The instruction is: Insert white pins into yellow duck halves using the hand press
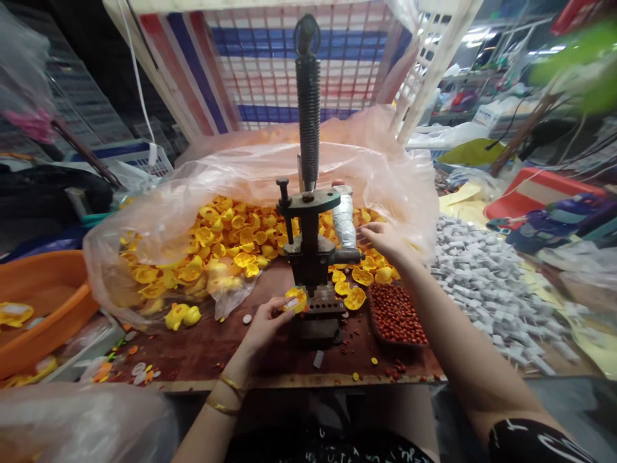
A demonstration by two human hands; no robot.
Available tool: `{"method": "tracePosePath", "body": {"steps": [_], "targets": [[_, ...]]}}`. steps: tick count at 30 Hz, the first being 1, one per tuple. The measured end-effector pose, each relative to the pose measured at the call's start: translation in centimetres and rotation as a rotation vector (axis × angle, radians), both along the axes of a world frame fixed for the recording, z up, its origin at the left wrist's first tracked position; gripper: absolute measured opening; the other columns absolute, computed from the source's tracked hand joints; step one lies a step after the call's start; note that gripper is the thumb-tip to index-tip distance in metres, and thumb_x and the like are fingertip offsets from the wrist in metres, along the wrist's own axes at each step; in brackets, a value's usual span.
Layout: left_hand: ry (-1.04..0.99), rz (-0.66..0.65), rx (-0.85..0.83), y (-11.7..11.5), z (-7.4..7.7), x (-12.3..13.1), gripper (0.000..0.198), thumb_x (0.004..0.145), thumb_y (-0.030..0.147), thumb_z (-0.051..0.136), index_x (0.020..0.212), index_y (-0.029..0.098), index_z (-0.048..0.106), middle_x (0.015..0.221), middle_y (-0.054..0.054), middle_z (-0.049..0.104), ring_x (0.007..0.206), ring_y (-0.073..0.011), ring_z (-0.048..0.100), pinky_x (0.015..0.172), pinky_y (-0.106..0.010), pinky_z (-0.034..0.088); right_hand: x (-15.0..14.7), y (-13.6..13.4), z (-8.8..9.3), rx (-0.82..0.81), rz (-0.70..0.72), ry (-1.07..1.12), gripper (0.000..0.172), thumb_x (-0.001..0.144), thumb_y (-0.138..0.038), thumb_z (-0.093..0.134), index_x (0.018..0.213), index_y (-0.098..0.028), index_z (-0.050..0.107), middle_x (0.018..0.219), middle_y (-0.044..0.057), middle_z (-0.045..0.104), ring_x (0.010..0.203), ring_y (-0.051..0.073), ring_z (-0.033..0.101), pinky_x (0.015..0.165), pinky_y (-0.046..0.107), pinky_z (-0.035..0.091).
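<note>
My left hand pinches a yellow plastic duck shell half with a pale piece inside it. The shell is at the die of a dark hand press, below its ram. To the right of the press, my right hand has its fingers stretched out at the silver-taped lever handle. Whether the fingertips touch the handle I cannot tell. A yellow duck lies on the table to the left.
Behind the press, a clear plastic bag spills yellow shell halves. On the right are a tray of small red-brown beads and a heap of grey-white pieces. An orange basin stands at left.
</note>
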State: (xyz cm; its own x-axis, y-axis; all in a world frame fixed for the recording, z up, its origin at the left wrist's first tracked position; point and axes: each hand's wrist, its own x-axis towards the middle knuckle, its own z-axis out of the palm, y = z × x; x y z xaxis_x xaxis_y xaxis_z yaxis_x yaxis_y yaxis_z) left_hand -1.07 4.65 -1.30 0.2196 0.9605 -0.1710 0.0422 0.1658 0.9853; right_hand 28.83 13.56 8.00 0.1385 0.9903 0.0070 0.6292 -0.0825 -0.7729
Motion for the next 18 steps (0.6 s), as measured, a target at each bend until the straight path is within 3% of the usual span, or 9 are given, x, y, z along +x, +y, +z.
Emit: {"method": "tracePosePath", "body": {"steps": [2, 4, 6, 7, 8, 10, 12, 15, 18], "targets": [[-0.040, 0.004, -0.051, -0.7, 0.9, -0.4, 0.046, 0.062, 0.044, 0.079, 0.095, 0.013, 0.072, 0.101, -0.010, 0.071, 0.098, -0.0256, 0.060, 0.089, -0.035, 0.044, 0.0, -1.6, -0.1, -0.018, 0.026, -0.306, 0.023, 0.086, -0.018, 0.050, 0.067, -0.012, 0.062, 0.069, 0.010, 0.065, 0.067, 0.016, 0.058, 0.064, 0.028, 0.041], [-0.088, 0.010, -0.102, -2.1, 1.9, -1.1, 0.046, 0.061, 0.045, 0.080, 0.093, 0.013, 0.071, 0.095, -0.009, 0.072, 0.092, -0.0233, 0.061, 0.085, -0.032, 0.045, -0.9, -4.5, -0.8, -0.057, 0.060, -0.423, 0.023, 0.080, -0.017, 0.057, 0.058, -0.013, 0.059, 0.064, 0.011, 0.063, 0.066, 0.019, 0.058, 0.066, 0.031, 0.040], [-0.137, -0.001, -0.177, -4.7, 2.4, -2.1, 0.039, 0.067, 0.045, 0.076, 0.089, 0.013, 0.070, 0.089, -0.006, 0.071, 0.084, -0.0189, 0.061, 0.079, -0.028, 0.046, -3.1, -8.7, -2.5, -0.009, 0.201, -0.370, 0.011, 0.079, -0.015, 0.058, 0.070, -0.013, 0.065, 0.074, 0.011, 0.066, 0.072, 0.021, 0.060, 0.071, 0.032, 0.043], [-0.165, -0.027, -0.244, -6.3, 2.4, -2.6, 0.035, 0.070, 0.044, 0.075, 0.087, 0.014, 0.069, 0.085, -0.005, 0.070, 0.078, -0.0165, 0.061, 0.074, -0.026, 0.046, -4.6, -11.1, -3.6, 0.053, 0.337, -0.304, 0.011, 0.080, -0.015, 0.057, 0.085, -0.014, 0.067, 0.085, 0.011, 0.068, 0.080, 0.021, 0.061, 0.075, 0.032, 0.045], [-0.198, -0.061, -0.330, -8.1, 2.1, -3.2, 0.031, 0.071, 0.041, 0.075, 0.084, 0.014, 0.067, 0.080, -0.004, 0.069, 0.072, -0.0143, 0.060, 0.068, -0.024, 0.045, -6.2, -13.7, -4.9, 0.167, 0.490, -0.194, 0.022, 0.081, -0.016, 0.057, 0.102, -0.015, 0.064, 0.099, 0.011, 0.067, 0.090, 0.021, 0.060, 0.081, 0.032, 0.045], [-0.283, -0.129, -0.519, -11.7, 0.6, -4.0, 0.028, 0.069, 0.035, 0.078, 0.080, 0.014, 0.064, 0.073, -0.001, 0.065, 0.063, -0.0104, 0.056, 0.060, -0.021, 0.041, -9.6, -18.5, -7.8, 0.239, 0.758, -0.061, 0.041, 0.081, -0.021, 0.060, 0.122, -0.018, 0.055, 0.117, 0.012, 0.061, 0.104, 0.022, 0.056, 0.087, 0.033, 0.045], [-0.403, -0.136, -0.657, -14.8, -1.8, -4.3, 0.026, 0.068, 0.032, 0.079, 0.079, 0.013, 0.064, 0.071, 0.000, 0.062, 0.060, -0.0079, 0.053, 0.056, -0.019, 0.039, -12.5, -22.1, -10.8, 0.188, 0.855, -0.046, 0.033, 0.081, -0.022, 0.063, 0.113, -0.019, 0.059, 0.104, 0.008, 0.065, 0.093, 0.020, 0.058, 0.079, 0.031, 0.047], [-0.648, 0.005, -0.755, -17.1, -6.2, -4.1, 0.026, 0.065, 0.027, 0.082, 0.081, 0.013, 0.068, 0.074, 0.000, 0.062, 0.066, -0.0089, 0.056, 0.062, -0.019, 0.042, -15.4, -24.4, -14.1, 0.116, 0.813, -0.145, 0.016, 0.078, -0.018, 0.068, 0.093, -0.018, 0.063, 0.086, 0.004, 0.065, 0.079, 0.020, 0.056, 0.069, 0.031, 0.047], [-0.822, 0.229, -0.747, -17.0, -9.4, -3.4, 0.026, 0.058, 0.024, 0.086, 0.073, 0.013, 0.068, 0.073, 0.000, 0.064, 0.069, -0.0102, 0.058, 0.071, -0.022, 0.045, -16.9, -24.0, -15.5, 0.203, 0.680, -0.273, 0.016, 0.078, -0.016, 0.068, 0.093, -0.018, 0.063, 0.087, 0.006, 0.063, 0.079, 0.021, 0.054, 0.070, 0.032, 0.047]]}}
